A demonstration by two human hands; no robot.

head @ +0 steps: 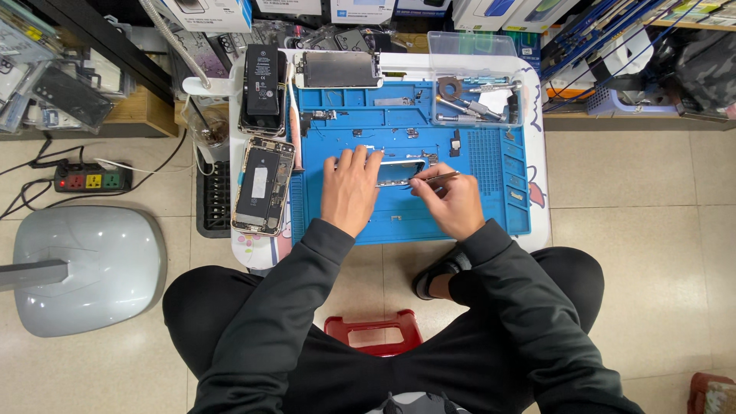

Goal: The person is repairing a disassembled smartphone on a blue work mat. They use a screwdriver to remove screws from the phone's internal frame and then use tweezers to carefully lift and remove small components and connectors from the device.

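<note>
head cam | looks straight down from above | fairly high over blue mat [414,215] | edges probably distorted

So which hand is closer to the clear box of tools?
Right. The right hand sits below the clear box, holding tweezers. The left hand is farther left, on the phone frame.
</note>
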